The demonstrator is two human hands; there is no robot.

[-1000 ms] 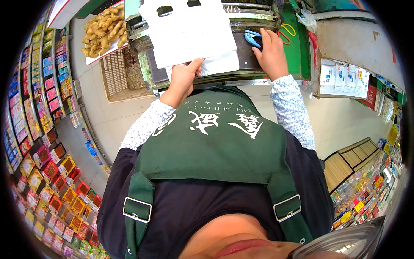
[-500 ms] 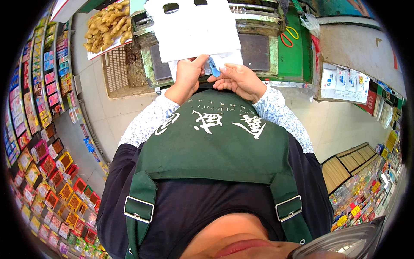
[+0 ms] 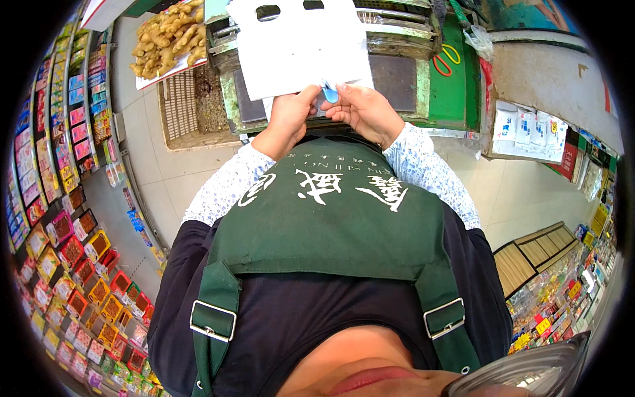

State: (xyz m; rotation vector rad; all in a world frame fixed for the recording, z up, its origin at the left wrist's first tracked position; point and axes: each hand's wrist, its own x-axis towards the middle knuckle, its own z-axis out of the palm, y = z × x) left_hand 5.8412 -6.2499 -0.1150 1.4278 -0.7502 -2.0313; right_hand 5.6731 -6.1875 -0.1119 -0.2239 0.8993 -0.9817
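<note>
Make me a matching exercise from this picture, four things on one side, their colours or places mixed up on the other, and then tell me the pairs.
Things:
1. Ginger
2. Small tool
3. Apron
4. Flat sheet

Colours and places:
A. White, with two openings near the picture's top edge
B. Dark green, with white markings
C. Heaped at the upper left of the picture
D. Blue, between the left hand and the right hand

Pairs: 1-C; 2-D; 3-B; 4-A
</note>
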